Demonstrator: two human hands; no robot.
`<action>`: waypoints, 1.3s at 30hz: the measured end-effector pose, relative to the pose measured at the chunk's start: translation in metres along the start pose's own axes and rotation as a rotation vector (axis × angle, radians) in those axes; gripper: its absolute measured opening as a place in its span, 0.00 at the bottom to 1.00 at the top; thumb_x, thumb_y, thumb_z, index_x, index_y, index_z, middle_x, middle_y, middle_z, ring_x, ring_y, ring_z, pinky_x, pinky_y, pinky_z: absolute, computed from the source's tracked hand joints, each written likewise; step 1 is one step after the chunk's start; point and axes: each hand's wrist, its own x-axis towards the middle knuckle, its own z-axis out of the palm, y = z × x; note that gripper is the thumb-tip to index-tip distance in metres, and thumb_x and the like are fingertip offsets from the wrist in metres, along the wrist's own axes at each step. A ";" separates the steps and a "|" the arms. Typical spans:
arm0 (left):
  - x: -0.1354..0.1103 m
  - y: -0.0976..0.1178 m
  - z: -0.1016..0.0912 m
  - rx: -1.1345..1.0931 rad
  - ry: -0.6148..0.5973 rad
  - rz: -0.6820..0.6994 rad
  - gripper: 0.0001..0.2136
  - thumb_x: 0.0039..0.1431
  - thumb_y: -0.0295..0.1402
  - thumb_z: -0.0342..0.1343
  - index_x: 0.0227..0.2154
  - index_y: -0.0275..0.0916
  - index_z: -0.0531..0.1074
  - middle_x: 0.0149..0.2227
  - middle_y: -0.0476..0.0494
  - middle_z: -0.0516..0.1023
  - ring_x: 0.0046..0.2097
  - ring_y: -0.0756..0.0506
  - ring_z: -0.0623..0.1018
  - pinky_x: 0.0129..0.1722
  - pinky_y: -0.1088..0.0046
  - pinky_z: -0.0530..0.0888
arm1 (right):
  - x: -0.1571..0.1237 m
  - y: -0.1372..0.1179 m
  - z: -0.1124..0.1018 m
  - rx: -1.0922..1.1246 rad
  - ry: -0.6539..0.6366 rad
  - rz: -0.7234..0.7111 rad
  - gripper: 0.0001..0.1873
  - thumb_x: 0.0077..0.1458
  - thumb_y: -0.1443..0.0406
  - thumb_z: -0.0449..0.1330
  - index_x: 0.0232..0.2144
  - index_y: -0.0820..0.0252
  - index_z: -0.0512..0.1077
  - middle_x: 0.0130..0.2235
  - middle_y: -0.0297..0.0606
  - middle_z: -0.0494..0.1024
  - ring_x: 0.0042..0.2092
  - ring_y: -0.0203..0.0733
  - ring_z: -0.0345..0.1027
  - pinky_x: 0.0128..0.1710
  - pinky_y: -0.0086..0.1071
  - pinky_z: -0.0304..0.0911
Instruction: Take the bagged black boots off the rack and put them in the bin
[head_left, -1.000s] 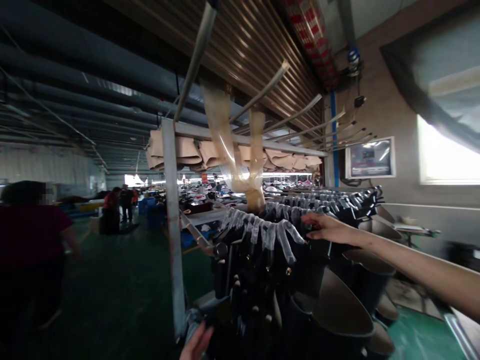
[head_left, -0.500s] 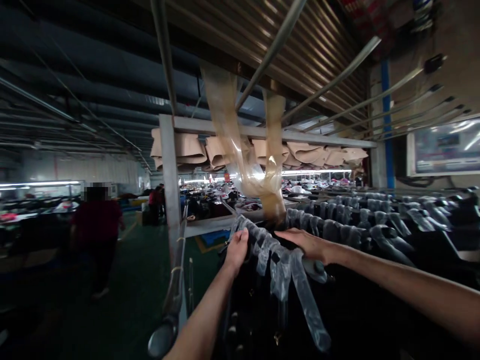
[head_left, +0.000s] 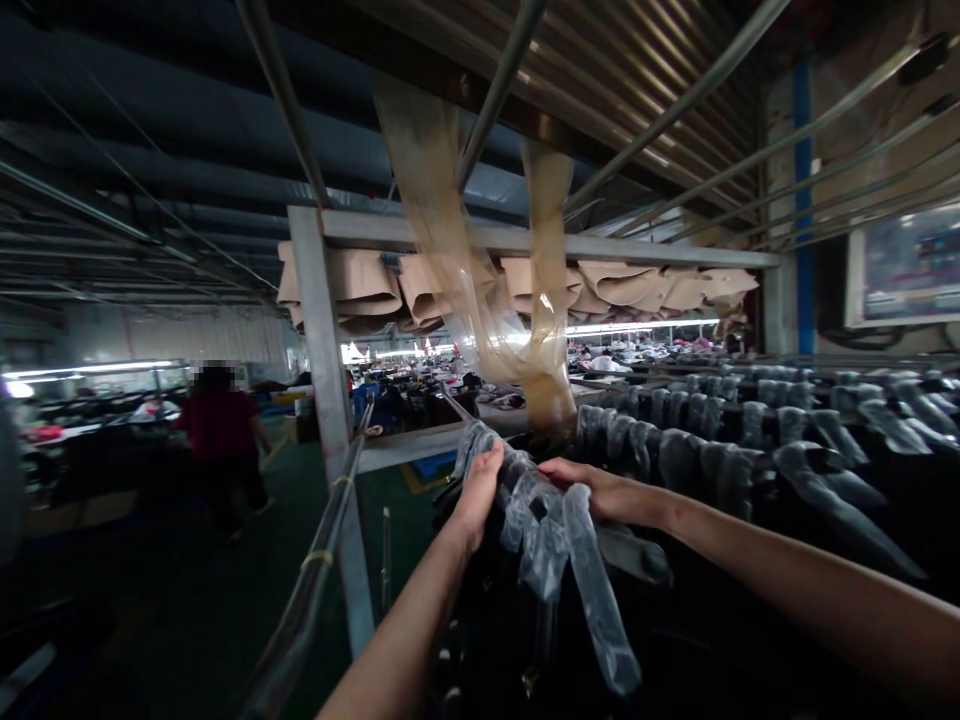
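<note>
A row of plastic-wrapped handles (head_left: 547, 525) hangs over a metal rod (head_left: 459, 407) in front of me. Dark items, apparently black bags with small gold-coloured fittings, hang below, mostly lost in shadow. My left hand (head_left: 480, 490) is closed around the far part of the row, its thumb on top. On the other side, my right hand (head_left: 589, 488) grips the same bunch with curled fingers; part of its grip is hidden behind the wrapping. One loose wrapped strap end (head_left: 604, 600) dangles toward me, below my right hand.
More rods of wrapped handles (head_left: 705, 465) stand close on the right. A bare metal pole (head_left: 315, 555) juts toward me at the left, beside a grey frame post (head_left: 322, 330). Clear plastic strips (head_left: 547, 300) hang ahead. A person (head_left: 221, 430) walks at the far left.
The handles between my hands are bunched closer, and my right hand's fingers have curled in more. My view has moved slightly forward. The walking person appears farther right.
</note>
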 end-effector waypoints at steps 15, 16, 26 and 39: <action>-0.098 0.061 0.010 -0.025 -0.378 -0.014 0.30 0.42 0.33 0.67 0.52 0.36 0.70 0.45 0.41 0.78 0.48 0.40 0.75 0.52 0.64 0.66 | -0.086 -0.078 0.015 0.022 0.179 0.118 0.17 0.44 0.65 0.64 0.39 0.61 0.68 0.29 0.30 0.74 0.28 0.35 0.65 0.28 0.28 0.59; -0.103 0.064 0.009 -0.054 -0.427 -0.036 0.33 0.41 0.31 0.67 0.54 0.36 0.68 0.47 0.41 0.77 0.49 0.40 0.75 0.53 0.65 0.66 | -0.090 -0.084 0.010 0.019 0.154 0.117 0.16 0.45 0.65 0.64 0.39 0.60 0.67 0.30 0.31 0.74 0.28 0.35 0.65 0.27 0.28 0.59; -0.146 0.056 0.039 -0.076 -0.494 -0.093 0.53 0.33 0.24 0.72 0.66 0.46 0.53 0.50 0.44 0.76 0.48 0.42 0.76 0.56 0.61 0.68 | -0.143 -0.117 0.012 -0.128 -0.077 0.019 0.32 0.55 0.63 0.60 0.61 0.56 0.56 0.28 0.28 0.69 0.27 0.32 0.59 0.26 0.26 0.53; -0.193 0.126 0.069 0.347 -0.370 0.341 0.30 0.41 0.26 0.60 0.52 0.47 0.71 0.30 0.53 0.75 0.31 0.50 0.72 0.34 0.73 0.70 | -0.192 -0.124 0.056 -0.119 0.293 0.037 0.46 0.55 0.63 0.61 0.68 0.52 0.42 0.26 0.29 0.69 0.26 0.35 0.63 0.26 0.29 0.60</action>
